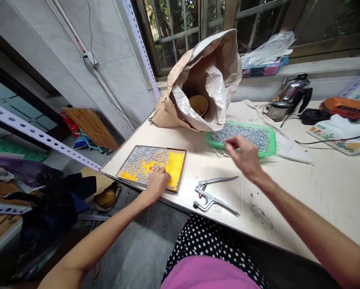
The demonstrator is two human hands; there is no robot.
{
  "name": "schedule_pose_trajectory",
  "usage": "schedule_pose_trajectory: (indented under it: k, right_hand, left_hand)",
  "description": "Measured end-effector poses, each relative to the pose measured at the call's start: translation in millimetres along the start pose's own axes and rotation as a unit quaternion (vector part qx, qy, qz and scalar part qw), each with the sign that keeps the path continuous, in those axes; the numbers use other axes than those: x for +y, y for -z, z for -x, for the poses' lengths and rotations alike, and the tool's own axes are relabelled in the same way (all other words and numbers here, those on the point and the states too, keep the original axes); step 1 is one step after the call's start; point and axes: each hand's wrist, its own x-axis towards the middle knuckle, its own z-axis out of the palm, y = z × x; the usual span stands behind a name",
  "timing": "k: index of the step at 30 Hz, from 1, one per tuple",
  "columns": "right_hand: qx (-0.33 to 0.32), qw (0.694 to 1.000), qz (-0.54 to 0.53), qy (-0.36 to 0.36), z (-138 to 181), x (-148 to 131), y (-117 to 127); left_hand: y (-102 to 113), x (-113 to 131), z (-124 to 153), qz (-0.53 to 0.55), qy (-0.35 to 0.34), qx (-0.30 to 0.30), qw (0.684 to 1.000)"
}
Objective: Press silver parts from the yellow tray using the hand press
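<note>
My left hand (159, 181) is over the shallow metal-rimmed tray (182, 168), its fingers bent down among small silver metal pins (143, 156) on a yellow lining. What lies under those fingertips is hidden. At the near edge of a green plastic basket (273, 142) full of similar pins (252, 134), my right hand (244, 155) is raised with thumb and fingers drawn together. Anything in that pinch is too small to make out. Between the two hands, hand pliers (208, 196) with a spring and long grey handles lie on the table, untouched.
A large open paper sack (167, 108) leans behind the trays, with a round yellowish bowl (198, 105) inside. A metal kettle (294, 94), a mug (277, 109) and an orange tool case (346, 107) stand at the back right. The pale table (312, 192) ends close to my body.
</note>
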Motion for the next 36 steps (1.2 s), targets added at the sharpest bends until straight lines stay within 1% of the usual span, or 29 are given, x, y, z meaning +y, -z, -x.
schedule_pose_trajectory:
  k: [2,3,4,6,8,10,12,14,16,19,20,22,24,26,28,30,32,34,36]
  right_hand:
    - [0.013,0.996,0.089,-0.017,-21.7,24.0,21.6]
    - [0.014,0.991,0.131,-0.023,-26.3,33.3,29.4]
    - [0.007,0.987,0.162,-0.022,-26.0,39.6,34.6]
    - [-0.032,0.982,0.184,-0.006,-11.1,41.5,37.0]
    - [-0.103,0.983,0.153,0.025,18.9,31.0,30.7]
    - [-0.182,0.977,0.102,0.05,55.8,13.3,20.5]
    - [-0.238,0.966,0.088,0.052,90.3,-5.3,10.6]
    - [-0.284,0.953,0.098,0.04,116.0,-19.8,3.1]
    - [-0.311,0.942,0.125,0.026,131.6,-28.2,-1.7]
    - [-0.321,0.931,0.174,0.015,141.5,-30.9,-6.0]
    - [-0.321,0.929,0.182,0.017,143.2,-30.3,-7.1]
    - [-0.319,0.928,0.19,0.024,145.7,-28.6,-9.3]
    - [-0.316,0.929,0.19,0.03,147.9,-26.9,-11.5]
    - [-0.312,0.931,0.19,0.03,149.9,-25.5,-13.5]
    - [-0.309,0.932,0.189,0.035,151.5,-23.8,-15.1]
    - [-0.306,0.932,0.189,0.044,152.4,-21.9,-16.1]
    - [-0.303,0.932,0.19,0.055,152.7,-20.2,-16.3]
    - [-0.3,0.932,0.192,0.062,152.5,-19.1,-15.9]
    - [-0.298,0.933,0.193,0.068,151.6,-19.0,-14.9]
  left_hand:
    - [-4.7,-2.1,-9.2,-0.017,0.001,-0.03,0.999]
    - [-7.2,-2.3,-11.9,-0.023,0.0,-0.036,0.999]
    - [-9.5,-2.4,-13.7,-0.03,-0.003,-0.039,0.999]
    - [-12.6,-3.0,-15.6,-0.043,-0.016,-0.047,0.998]
    - [-13.2,-4.3,-16.5,-0.055,-0.041,-0.056,0.996]
    - [-11.6,-5.7,-17.6,-0.066,-0.074,-0.067,0.993]
    - [-9.1,-7.5,-19.5,-0.077,-0.111,-0.079,0.988]
    - [-7.3,-9.9,-22.1,-0.076,-0.14,-0.087,0.983]
    - [-6.5,-12.9,-24.4,-0.065,-0.152,-0.081,0.983]
    - [-4.3,-12.1,-24.4,-0.026,-0.136,-0.052,0.989]
    - [-2.6,-8.5,-22.4,0.002,-0.12,-0.036,0.992]
    - [1.7,5.4,-14.9,0.1,-0.077,-0.01,0.992]
    - [5.6,26.8,-4.0,0.231,-0.023,-0.019,0.973]
    - [6.9,50.7,6.4,0.345,0.026,-0.065,0.936]
    - [4.9,71.7,12.8,0.421,0.069,-0.118,0.897]
    - [0.9,86.2,14.3,0.471,0.114,-0.16,0.86]
    - [-3.3,94.0,12.6,0.506,0.156,-0.184,0.828]
    - [-7.1,97.3,10.5,0.527,0.181,-0.198,0.807]
    - [-10.6,98.3,9.7,0.535,0.193,-0.211,0.795]
